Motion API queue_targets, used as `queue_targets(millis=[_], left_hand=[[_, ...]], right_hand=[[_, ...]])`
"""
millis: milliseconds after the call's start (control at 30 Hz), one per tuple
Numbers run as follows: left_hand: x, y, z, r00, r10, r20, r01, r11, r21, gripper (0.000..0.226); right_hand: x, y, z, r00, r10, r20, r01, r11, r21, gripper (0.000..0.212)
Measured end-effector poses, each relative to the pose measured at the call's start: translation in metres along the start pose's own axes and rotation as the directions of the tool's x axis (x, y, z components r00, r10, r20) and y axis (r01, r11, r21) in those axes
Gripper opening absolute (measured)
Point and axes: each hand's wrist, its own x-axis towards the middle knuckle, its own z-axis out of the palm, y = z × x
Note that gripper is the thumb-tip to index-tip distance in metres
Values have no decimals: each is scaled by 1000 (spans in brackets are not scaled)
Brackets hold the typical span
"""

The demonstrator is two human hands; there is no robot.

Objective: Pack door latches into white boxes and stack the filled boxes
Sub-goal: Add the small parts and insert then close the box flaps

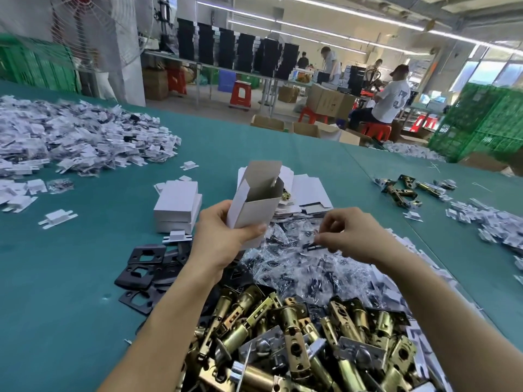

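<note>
Door latches (294,332): brass heap nearest, below the open white box (256,199).
Right hand (348,236): pinches a small clear bag (310,246), just right of the box.
Left hand (223,239): grips the box's lower end, mouth up.
Closed white boxes (178,206): stacked just left of the box.

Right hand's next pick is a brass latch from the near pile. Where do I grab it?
Take the brass latch by its round tube, pinching across it from above. It lies on its side on top with the tube exposed, while the flat plate ends look tangled and harder to lift free.
</note>
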Motion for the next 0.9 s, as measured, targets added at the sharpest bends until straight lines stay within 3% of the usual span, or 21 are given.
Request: queue_targets(millis=[100, 167, 267, 333, 400, 500, 600, 733, 900], left_hand=[[-2, -1, 1, 1000, -4, 26, 3, 1000, 26, 34], [-3, -1, 3, 999, 2, 51, -3, 999, 33, 35], [-4, 1, 5, 997, -8, 79, 6, 1000, 22, 36], [-5, 3, 6, 994, -16, 104, 16, 1000, 3, 36], [-7, 7, 6, 992, -12, 128, 14, 1000, -12, 36], [-10, 12, 8, 988, 2, 157, 5, 999, -45, 39], [-12, 15, 8, 981, 13, 191, 3, 997, -80, 40], [-12, 17, 7, 979, 14, 204, 2, 997, -78, 40], [-14, 18, 6, 972, -4, 237, 16, 999, -51, 37]], right_hand=[[-1, 8, -4, 991, 60, -119, -34, 978, 206, 13], [-4, 1, -13, 966, -9, -257, 104, 927, 360, 11], [-14, -23, -23, 890, -205, -407, 407, 759, 508, 9], [-19, -40, -23, 835, -333, -439, 529, 704, 473, 17], [-20, -52, -17, 787, -426, -445, 591, 729, 346, 18], [-16, -61, -5, 748, -508, -427, 607, 783, 133, 9], [-13, -66, 4, 716, -551, -428, 629, 776, 52, 6], [-13, -66, 2, 781, -526, -337, 590, 798, 123, 6], [-10, -60, -12, 829, -542, -136, 535, 840, -87, 10]])
